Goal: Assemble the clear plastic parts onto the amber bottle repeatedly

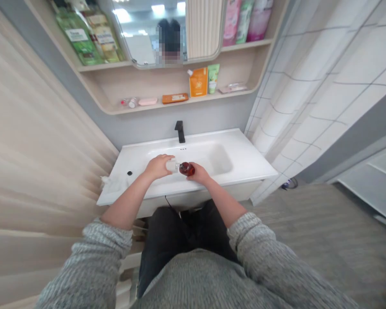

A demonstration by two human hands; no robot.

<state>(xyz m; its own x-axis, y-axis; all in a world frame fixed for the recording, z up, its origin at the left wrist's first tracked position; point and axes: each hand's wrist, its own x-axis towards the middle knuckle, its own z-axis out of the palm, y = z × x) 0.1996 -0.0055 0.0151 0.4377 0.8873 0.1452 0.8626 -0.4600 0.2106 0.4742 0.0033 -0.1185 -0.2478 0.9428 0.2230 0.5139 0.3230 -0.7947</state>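
Over the white sink basin (pixel 218 159), my left hand (pixel 157 166) is closed around a small clear container (pixel 171 165). My right hand (pixel 199 175) grips a small dark red bottle (pixel 186 169), lying on its side. The red bottle's neck points left and meets the clear container between my hands. Both hands hover just in front of the black faucet (pixel 179 131).
A white countertop (pixel 251 159) surrounds the basin, with a crumpled white cloth (pixel 111 182) at its left end. The shelf (pixel 180 103) above holds an orange pouch (pixel 198 82), a green tube and soap bars. A tiled wall is on the right.
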